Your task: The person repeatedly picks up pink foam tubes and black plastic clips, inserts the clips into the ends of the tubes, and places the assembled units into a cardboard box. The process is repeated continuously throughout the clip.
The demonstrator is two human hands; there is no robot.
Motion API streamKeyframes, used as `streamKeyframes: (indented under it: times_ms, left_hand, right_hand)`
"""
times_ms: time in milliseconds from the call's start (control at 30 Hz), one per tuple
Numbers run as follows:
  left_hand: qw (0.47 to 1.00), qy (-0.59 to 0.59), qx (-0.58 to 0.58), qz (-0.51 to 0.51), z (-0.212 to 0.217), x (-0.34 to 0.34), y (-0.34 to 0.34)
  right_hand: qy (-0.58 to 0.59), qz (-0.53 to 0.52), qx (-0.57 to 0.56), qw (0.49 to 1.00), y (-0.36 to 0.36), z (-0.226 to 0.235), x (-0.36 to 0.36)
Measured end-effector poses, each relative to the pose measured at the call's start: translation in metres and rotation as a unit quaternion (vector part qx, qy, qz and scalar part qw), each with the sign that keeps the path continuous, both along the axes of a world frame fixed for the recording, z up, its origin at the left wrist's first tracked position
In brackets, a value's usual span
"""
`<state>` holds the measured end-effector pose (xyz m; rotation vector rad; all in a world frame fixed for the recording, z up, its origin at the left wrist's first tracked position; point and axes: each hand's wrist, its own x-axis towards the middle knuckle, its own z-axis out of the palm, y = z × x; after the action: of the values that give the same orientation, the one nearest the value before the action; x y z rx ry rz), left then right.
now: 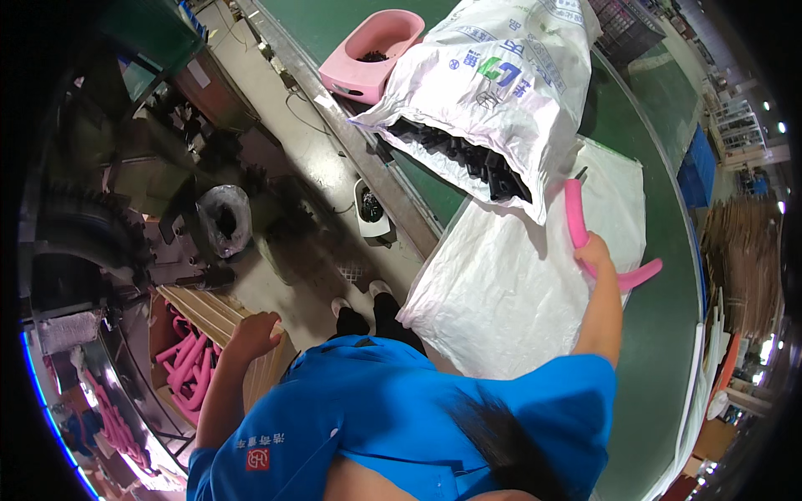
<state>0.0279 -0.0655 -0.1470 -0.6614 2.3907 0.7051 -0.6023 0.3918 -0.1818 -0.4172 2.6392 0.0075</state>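
Note:
My right hand [595, 253] grips a curved pink tube [575, 213] near its middle, above a white woven sheet or sack [501, 284] on the green table. A thin dark rod sticks out of the tube's far end. My left hand [255, 336] is curled closed at my left side, beside a cardboard box [196, 305] with several pink curved tubes [190, 367] in it. I see nothing in its fingers. A white printed sack [501, 92] lies ahead of my right hand, its mouth gaping toward me, with many black tubular pieces [476, 163] inside.
A pink plastic bin [342, 73] with small dark bits stands at the table's left edge. Below that edge is a white container [365, 224] of black pieces. A bag-lined bin [225, 221] stands left, near dark machinery. Blue crates [697, 167] stand beyond the table at right.

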Motion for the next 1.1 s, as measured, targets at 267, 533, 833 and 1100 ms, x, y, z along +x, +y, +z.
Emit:
streamKeyframes:
  times_ms: [267,533,833,1100]
  left_hand:
    - [0.914,0.293,0.274,0.054,0.071,-0.145,0.039]
    - [0.726,0.42,0.517,0.172,0.12,-0.162,0.028]
    - [0.836,0.47,0.153,0.236,0.19,-0.005,0.012]
    - [0.853,0.448,0.071,0.257,0.229,0.007,0.056]
  right_hand:
    - [0.051,-0.016,-0.49,0.87,-0.152,0.092,0.205]
    - [-0.083,0.319,-0.485,0.81,-0.234,0.089,0.241]
    - [0.186,0.357,-0.042,0.914,-0.226,0.0,0.102]
    - [-0.227,0.323,-0.556,0.731,-0.327,0.168,0.282]
